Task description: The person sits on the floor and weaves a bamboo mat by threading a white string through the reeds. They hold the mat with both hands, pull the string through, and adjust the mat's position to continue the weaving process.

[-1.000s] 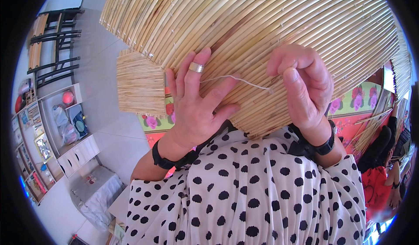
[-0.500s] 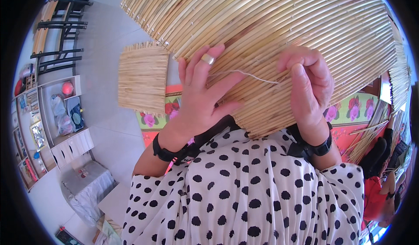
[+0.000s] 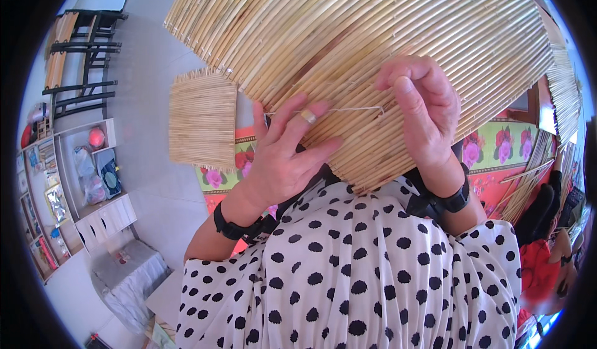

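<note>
A large mat of straw-coloured reed stalks point(image 3: 398, 32), stitched in rows, spreads in front of me and over my lap. My left hand point(image 3: 289, 147), with a ring on one finger, rests on its near left part, fingers spread. A white thread point(image 3: 354, 109) runs from beneath those fingers across the stalks and meets the mat below my right hand's fingertips. My right hand point(image 3: 428, 109) is held just over the mat, thumb and forefinger brought together in a pinch. Whatever is between those fingertips is too small to make out.
A smaller reed mat point(image 3: 202, 119) lies to the left. Beneath is a flowered red and green cloth point(image 3: 497, 147). Loose stalks point(image 3: 528, 175) lie at the right, near another person point(image 3: 544, 268). Shelves point(image 3: 93, 181) and stacked black-legged furniture point(image 3: 84, 56) stand at the far left.
The thread, slack and curved before, now lies straighter along the stalks. My left hand has slid down slightly, and my right hand has shifted a little left.
</note>
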Action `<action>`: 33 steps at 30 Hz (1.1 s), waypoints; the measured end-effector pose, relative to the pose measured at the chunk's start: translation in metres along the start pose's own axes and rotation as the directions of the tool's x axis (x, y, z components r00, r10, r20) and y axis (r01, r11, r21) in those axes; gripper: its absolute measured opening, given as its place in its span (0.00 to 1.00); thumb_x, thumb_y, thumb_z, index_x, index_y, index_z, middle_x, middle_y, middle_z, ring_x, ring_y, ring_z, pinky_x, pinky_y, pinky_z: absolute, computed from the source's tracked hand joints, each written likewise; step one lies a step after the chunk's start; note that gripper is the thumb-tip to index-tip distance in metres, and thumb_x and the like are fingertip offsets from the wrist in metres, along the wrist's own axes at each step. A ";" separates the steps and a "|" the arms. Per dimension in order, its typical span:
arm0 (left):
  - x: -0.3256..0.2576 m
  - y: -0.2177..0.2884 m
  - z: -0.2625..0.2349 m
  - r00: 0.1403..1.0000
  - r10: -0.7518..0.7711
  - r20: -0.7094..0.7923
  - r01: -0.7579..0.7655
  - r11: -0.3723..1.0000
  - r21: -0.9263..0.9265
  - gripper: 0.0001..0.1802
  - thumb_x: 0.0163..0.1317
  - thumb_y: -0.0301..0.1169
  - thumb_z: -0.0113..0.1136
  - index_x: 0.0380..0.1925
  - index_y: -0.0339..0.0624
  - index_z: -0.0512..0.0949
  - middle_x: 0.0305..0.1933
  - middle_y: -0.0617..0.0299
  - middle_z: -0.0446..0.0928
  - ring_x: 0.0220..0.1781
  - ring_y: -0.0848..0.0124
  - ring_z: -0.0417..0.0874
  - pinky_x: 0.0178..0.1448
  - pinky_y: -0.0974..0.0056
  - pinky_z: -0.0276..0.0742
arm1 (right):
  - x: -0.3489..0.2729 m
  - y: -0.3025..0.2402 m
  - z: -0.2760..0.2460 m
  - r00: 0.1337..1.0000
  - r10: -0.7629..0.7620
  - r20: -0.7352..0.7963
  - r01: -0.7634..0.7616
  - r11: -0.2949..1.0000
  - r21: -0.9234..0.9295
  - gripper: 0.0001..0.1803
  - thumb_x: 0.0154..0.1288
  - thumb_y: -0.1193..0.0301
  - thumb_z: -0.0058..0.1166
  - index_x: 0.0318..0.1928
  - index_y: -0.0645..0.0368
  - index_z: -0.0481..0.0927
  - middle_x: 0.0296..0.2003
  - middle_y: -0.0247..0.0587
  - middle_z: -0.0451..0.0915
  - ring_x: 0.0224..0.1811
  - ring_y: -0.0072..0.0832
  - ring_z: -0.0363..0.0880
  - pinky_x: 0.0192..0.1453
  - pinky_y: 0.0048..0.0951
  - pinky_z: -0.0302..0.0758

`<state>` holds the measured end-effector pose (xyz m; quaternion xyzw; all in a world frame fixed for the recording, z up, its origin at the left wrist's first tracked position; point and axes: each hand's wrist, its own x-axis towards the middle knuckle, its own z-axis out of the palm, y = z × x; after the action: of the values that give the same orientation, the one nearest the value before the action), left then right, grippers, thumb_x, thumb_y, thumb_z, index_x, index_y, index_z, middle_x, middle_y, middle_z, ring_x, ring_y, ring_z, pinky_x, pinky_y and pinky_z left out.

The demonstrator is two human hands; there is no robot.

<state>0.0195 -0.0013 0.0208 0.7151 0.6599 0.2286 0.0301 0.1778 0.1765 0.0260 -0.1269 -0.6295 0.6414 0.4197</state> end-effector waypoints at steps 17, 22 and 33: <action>0.008 -0.022 -0.051 0.895 -0.137 -0.424 0.099 0.989 -0.111 0.23 0.48 0.23 0.73 0.48 0.44 0.82 0.63 0.46 0.71 0.59 0.55 0.79 0.58 0.57 0.79 | -0.003 0.006 -0.001 0.989 -0.044 -0.141 0.054 0.996 0.064 0.05 0.78 0.72 0.43 0.47 0.61 0.70 0.36 0.41 0.80 0.39 0.22 0.75 0.50 0.25 0.72; 0.053 0.008 -0.024 0.913 -0.059 -0.403 -0.036 0.974 -0.225 0.18 0.45 0.27 0.76 0.38 0.41 0.81 0.55 0.52 0.74 0.49 0.62 0.80 0.54 0.59 0.77 | -0.002 0.012 -0.001 0.985 -0.067 -0.158 0.087 0.989 0.118 0.05 0.77 0.74 0.47 0.47 0.62 0.73 0.39 0.42 0.80 0.43 0.24 0.77 0.54 0.26 0.72; 0.096 0.027 0.006 0.919 -0.083 -0.386 0.027 0.988 -0.150 0.15 0.39 0.29 0.78 0.29 0.45 0.81 0.46 0.61 0.75 0.41 0.67 0.78 0.47 0.60 0.69 | -0.002 0.012 -0.001 0.981 -0.085 -0.172 0.114 0.979 0.166 0.04 0.76 0.75 0.47 0.45 0.61 0.74 0.39 0.42 0.80 0.44 0.26 0.78 0.54 0.28 0.73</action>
<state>0.0491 0.0888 0.0525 0.6323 0.6546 0.4118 -0.0450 0.1750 0.1771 0.0141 -0.1099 -0.5397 0.6597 0.5113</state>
